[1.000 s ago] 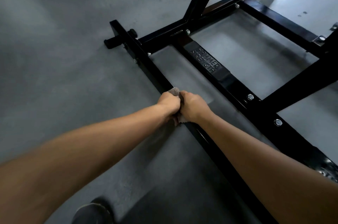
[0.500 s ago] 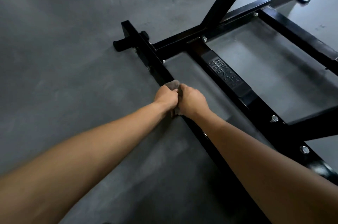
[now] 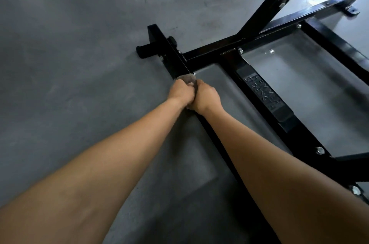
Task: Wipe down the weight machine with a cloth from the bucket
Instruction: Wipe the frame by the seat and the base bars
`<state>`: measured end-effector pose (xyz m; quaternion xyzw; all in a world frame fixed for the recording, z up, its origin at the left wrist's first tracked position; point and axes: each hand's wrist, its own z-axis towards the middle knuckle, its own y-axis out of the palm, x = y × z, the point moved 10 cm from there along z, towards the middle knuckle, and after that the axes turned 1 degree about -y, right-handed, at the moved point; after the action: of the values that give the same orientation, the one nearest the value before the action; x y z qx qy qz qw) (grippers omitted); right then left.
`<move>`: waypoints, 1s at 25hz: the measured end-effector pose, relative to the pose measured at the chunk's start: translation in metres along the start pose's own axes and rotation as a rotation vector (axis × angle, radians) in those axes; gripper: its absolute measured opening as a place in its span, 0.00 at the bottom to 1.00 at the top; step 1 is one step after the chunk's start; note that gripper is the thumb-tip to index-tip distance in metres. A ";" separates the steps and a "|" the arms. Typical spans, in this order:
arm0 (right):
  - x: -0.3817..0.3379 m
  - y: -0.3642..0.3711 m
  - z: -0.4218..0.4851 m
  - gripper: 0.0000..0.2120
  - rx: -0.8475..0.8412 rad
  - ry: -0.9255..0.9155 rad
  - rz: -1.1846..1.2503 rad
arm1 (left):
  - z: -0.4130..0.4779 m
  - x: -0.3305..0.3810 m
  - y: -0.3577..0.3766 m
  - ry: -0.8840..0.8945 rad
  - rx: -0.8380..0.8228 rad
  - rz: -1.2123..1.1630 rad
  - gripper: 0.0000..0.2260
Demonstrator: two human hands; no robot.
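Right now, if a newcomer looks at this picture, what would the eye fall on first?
First, the two bare hands, left hand and right hand, pressed together at the centre, gripping a crumpled grey cloth on the black steel floor rail of the weight machine. Next, to their right, the black rubber pad with raised lettering on the neighbouring rail, all on a dull grey floor.

Left hand [image 3: 180, 92] touching right hand [image 3: 206, 97], both on cloth [image 3: 187, 78] atop machine bar [image 3: 175, 58].

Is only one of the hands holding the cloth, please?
No, the left hand and the right hand both grip the cloth on the black frame bar.
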<state>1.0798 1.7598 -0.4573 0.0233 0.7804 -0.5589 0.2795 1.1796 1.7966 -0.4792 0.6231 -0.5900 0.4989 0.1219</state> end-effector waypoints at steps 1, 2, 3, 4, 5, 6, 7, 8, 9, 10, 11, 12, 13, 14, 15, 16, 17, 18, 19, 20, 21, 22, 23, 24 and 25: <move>0.001 0.001 -0.003 0.25 0.006 -0.006 -0.003 | -0.003 0.001 0.001 0.005 -0.009 0.025 0.15; 0.004 0.000 -0.009 0.25 0.012 -0.011 -0.026 | -0.010 0.001 0.005 0.002 -0.028 0.041 0.16; 0.008 -0.001 -0.016 0.26 0.012 -0.019 -0.061 | -0.015 -0.001 0.012 0.004 -0.048 0.055 0.17; 0.012 -0.002 -0.025 0.28 0.003 -0.028 -0.106 | -0.025 -0.002 0.017 0.010 -0.073 0.078 0.18; 0.016 -0.001 -0.036 0.30 -0.003 -0.037 -0.157 | -0.034 -0.006 0.026 0.016 -0.108 0.107 0.20; 0.020 -0.002 -0.047 0.30 0.008 -0.048 -0.204 | -0.042 -0.010 0.034 0.020 -0.139 0.129 0.21; 0.023 -0.003 -0.058 0.28 0.032 -0.065 -0.227 | -0.049 -0.013 0.040 0.029 -0.158 0.152 0.21; 0.024 -0.004 -0.068 0.26 0.051 -0.080 -0.225 | -0.053 -0.015 0.044 0.031 -0.168 0.169 0.21; 0.024 -0.003 -0.072 0.24 0.054 -0.090 -0.205 | -0.053 -0.015 0.044 0.032 -0.163 0.169 0.21; 0.022 -0.002 -0.069 0.24 0.040 -0.097 -0.181 | -0.049 -0.015 0.042 0.025 -0.148 0.158 0.20; 0.020 0.000 -0.061 0.25 0.016 -0.100 -0.156 | -0.043 -0.014 0.039 0.017 -0.132 0.146 0.19; 0.017 0.001 -0.053 0.26 -0.005 -0.093 -0.130 | -0.038 -0.012 0.036 0.012 -0.119 0.134 0.18; 0.014 0.000 -0.046 0.27 -0.013 -0.085 -0.103 | -0.034 -0.009 0.032 0.015 -0.101 0.117 0.17; 0.012 0.000 -0.041 0.27 -0.005 -0.084 -0.079 | -0.031 -0.006 0.028 0.018 -0.080 0.096 0.16; 0.009 -0.001 -0.039 0.26 0.004 -0.082 -0.059 | -0.029 -0.004 0.024 0.020 -0.057 0.082 0.16; 0.009 0.000 -0.038 0.25 0.004 -0.076 -0.045 | -0.028 -0.003 0.021 0.026 -0.040 0.073 0.16; 0.011 0.001 -0.038 0.23 -0.005 -0.062 -0.043 | -0.029 -0.003 0.021 0.027 -0.027 0.071 0.16; 0.015 0.001 -0.041 0.22 -0.019 -0.050 -0.052 | -0.030 -0.005 0.023 0.025 -0.021 0.072 0.16; 0.020 0.001 -0.044 0.22 -0.030 -0.040 -0.065 | -0.033 -0.007 0.028 0.021 -0.017 0.076 0.17; 0.025 0.000 -0.047 0.21 -0.037 -0.035 -0.078 | -0.038 -0.008 0.034 0.017 -0.011 0.077 0.18; 0.030 -0.002 -0.051 0.20 -0.042 -0.035 -0.087 | -0.042 -0.010 0.039 0.011 -0.009 0.078 0.19; 0.034 -0.003 -0.056 0.20 -0.046 -0.042 -0.093 | -0.047 -0.013 0.044 0.005 -0.005 0.084 0.19; 0.038 -0.003 -0.063 0.19 -0.044 -0.052 -0.099 | -0.052 -0.017 0.050 0.003 -0.001 0.099 0.20; 0.043 -0.003 -0.069 0.18 -0.030 -0.061 -0.100 | -0.055 -0.021 0.056 0.006 0.004 0.127 0.21; 0.049 -0.006 -0.077 0.17 0.000 -0.061 -0.095 | -0.061 -0.024 0.062 0.004 0.004 0.168 0.23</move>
<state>1.0044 1.8121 -0.4578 -0.0305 0.7718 -0.5719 0.2763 1.1022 1.8393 -0.4959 0.5705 -0.6388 0.5100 0.0795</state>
